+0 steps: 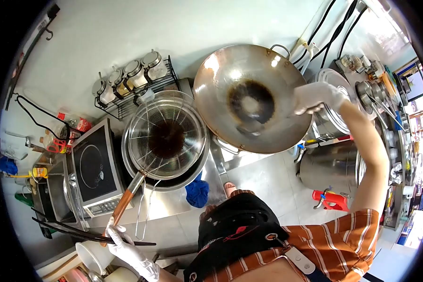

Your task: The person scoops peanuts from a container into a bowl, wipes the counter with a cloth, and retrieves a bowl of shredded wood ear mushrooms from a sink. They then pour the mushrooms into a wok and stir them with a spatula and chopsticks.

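Note:
My left hand (127,251), in a white glove, is closed round the wooden handle (126,202) of a wire strainer. Long dark chopsticks (75,231) cross the handle at the same hand and look gripped with it. The strainer's round mesh (185,141) lies over a wide steel basin (203,165), with something dark visible through it. My right hand (317,97), also gloved, is over the right side of a large steel wok (216,110). Its fingers are curled in; whether they hold anything small is hidden. The wok's bottom has a dark ring round a paler spot.
An induction cooker (96,164) stands left of the basin. Behind, a black wire rack (169,77) carries several seasoning jars (134,73). A blue cloth (197,192) lies at the counter's front edge. To the right stand a steel barrel (326,164) with a tap and a red object (331,201).

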A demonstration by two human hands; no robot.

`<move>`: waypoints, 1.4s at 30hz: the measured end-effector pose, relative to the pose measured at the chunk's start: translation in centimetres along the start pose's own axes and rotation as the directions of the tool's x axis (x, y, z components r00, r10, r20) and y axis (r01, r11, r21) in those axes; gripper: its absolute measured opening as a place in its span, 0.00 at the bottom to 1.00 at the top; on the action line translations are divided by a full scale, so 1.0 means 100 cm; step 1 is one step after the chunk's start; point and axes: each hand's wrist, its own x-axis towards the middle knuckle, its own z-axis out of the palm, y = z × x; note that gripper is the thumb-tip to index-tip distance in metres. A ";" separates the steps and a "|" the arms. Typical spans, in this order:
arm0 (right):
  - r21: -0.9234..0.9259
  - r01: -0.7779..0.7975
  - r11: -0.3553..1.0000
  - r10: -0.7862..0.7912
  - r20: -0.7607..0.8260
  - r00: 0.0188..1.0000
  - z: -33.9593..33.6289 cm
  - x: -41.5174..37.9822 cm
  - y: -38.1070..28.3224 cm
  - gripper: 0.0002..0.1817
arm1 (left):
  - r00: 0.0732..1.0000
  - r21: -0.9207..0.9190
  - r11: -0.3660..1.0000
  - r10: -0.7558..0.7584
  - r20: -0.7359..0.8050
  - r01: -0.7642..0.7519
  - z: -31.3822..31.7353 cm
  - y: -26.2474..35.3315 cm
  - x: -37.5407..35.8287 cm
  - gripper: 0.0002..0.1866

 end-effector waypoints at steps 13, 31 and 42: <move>-0.180 -0.199 0.963 0.204 0.010 0.979 -0.036 -0.040 -0.031 0.11 | 1.000 0.039 0.999 0.017 -0.015 -0.016 -0.004 -0.011 0.004 0.17; -0.521 -0.173 0.836 -0.199 -0.582 0.789 0.004 0.050 0.032 0.09 | 0.998 0.020 0.998 -0.054 0.025 0.054 -0.012 -0.028 0.015 0.18; -0.153 -0.141 0.978 0.124 -0.115 0.986 -0.003 -0.005 0.025 0.10 | 0.999 0.007 0.999 -0.032 0.019 0.032 -0.007 -0.025 0.016 0.17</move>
